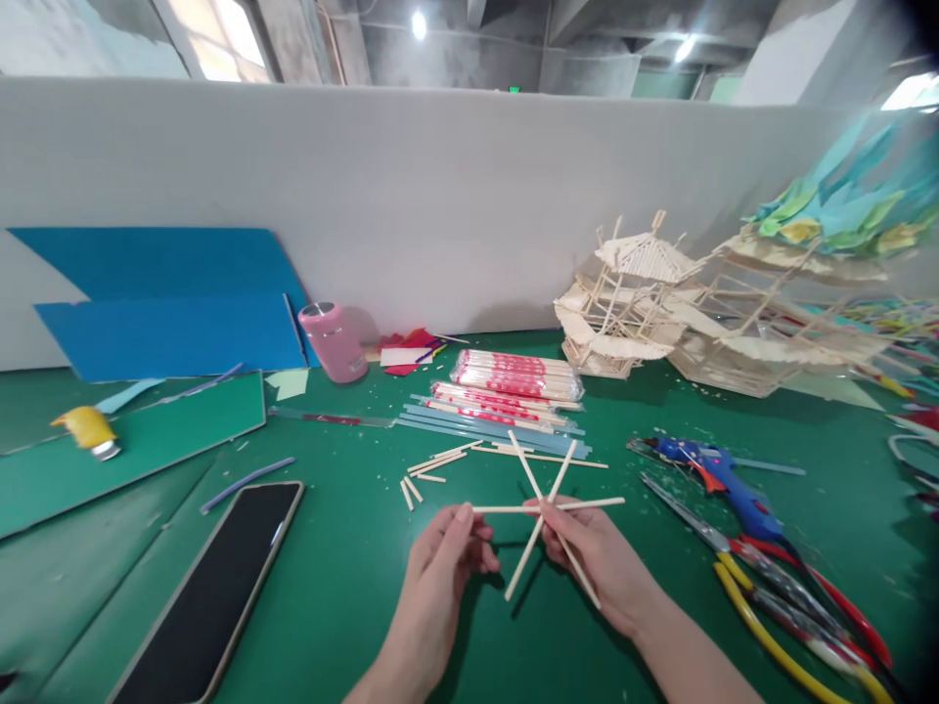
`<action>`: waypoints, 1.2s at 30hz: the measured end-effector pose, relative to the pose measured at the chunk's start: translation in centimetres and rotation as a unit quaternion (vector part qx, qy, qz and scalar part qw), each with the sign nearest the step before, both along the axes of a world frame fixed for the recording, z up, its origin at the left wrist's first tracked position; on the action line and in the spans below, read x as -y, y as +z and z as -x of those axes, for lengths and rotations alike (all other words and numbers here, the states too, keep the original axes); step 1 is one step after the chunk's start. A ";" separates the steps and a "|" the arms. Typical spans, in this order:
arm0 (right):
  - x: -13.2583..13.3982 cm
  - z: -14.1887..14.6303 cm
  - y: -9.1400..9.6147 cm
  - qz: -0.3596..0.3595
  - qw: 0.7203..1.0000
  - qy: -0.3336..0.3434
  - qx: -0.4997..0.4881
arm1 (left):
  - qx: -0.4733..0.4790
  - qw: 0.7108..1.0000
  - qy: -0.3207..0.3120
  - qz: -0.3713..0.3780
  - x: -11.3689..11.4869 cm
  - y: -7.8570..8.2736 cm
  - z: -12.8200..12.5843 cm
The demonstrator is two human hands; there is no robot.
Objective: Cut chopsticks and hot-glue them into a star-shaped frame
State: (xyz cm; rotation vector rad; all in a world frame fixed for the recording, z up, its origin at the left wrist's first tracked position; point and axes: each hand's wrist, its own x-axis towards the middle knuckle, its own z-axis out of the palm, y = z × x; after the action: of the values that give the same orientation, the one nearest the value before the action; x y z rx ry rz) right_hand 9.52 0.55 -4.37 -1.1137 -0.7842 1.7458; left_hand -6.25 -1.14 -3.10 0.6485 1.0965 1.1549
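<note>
Three pale wooden sticks, like thin chopsticks, cross at their middles as a six-pointed star (562, 470) above the green table. My right hand (598, 552) pinches the star at its crossing point between thumb and fingers. With thumb and forefinger, my left hand (449, 552) holds the left end of the level stick; its other fingers curl loosely below. The joint itself is partly covered by my right fingertips. Just beyond my hands lie short cut stick pieces (440, 460) and a few longer sticks (550, 457).
Stick packs (514, 376) and bluish glue sticks (484, 422) lie behind. Right are a blue glue gun (723, 474), scissors (696, 523), yellow-handled pliers (778, 640) and stick-built models (631, 303). Left are a phone (212, 592), pink cup (334, 342) and blue boards (176, 332).
</note>
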 end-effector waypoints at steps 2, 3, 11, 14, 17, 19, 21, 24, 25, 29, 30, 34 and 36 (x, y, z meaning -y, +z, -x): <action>0.1 -0.1 0.0 0.000 1.000 0.010 0.007 | 0.003 1.000 -0.012 0.007 -0.2 -0.2 0.2; 0.1 -0.1 0.1 -0.001 1.000 0.014 0.009 | -0.004 1.000 -0.017 0.011 -0.2 -0.2 0.3; 0.2 0.0 0.5 0.005 0.999 0.028 0.026 | -0.070 0.996 -0.048 0.023 0.0 -0.6 0.1; 0.2 0.0 0.4 0.004 0.999 0.030 0.031 | -0.072 0.995 -0.065 0.014 0.0 -0.8 0.3; 0.1 -0.1 0.3 0.001 0.999 0.030 0.033 | -0.076 0.994 -0.076 0.011 0.1 -0.8 0.4; 0.1 -0.1 0.3 -0.001 0.999 0.031 0.032 | -0.077 0.994 -0.078 0.011 0.2 -0.8 0.4; 0.1 -0.1 0.3 -0.002 0.999 0.030 0.030 | -0.075 0.994 -0.078 0.011 0.3 -0.8 0.4; 0.2 -0.1 0.3 -0.005 0.999 0.029 0.028 | -0.071 0.994 -0.078 0.010 0.4 -0.8 0.4; 0.3 -0.1 0.3 -0.006 0.999 0.029 0.027 | -0.069 0.995 -0.077 0.008 0.4 -0.8 0.3; 0.3 0.0 0.4 -0.005 0.999 0.029 0.024 | -0.049 0.996 -0.071 0.001 0.2 -0.8 0.3; 0.3 -0.1 0.4 -0.005 0.999 0.028 0.023 | -0.038 0.997 -0.068 0.001 0.2 -0.8 0.3; 0.2 -0.4 0.8 -0.003 1.000 0.025 0.004 | 0.013 0.999 -0.045 0.021 0.0 -0.8 0.5; 0.2 -0.7 0.9 0.003 0.999 0.011 -0.031 | 0.036 0.998 -0.036 0.028 -0.1 -0.8 0.5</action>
State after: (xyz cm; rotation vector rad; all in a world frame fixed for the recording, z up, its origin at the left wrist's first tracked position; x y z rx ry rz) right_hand 10.19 0.30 -3.51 -1.0541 -0.7565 1.7934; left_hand -6.77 -1.06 -3.87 0.5930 1.0332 1.0738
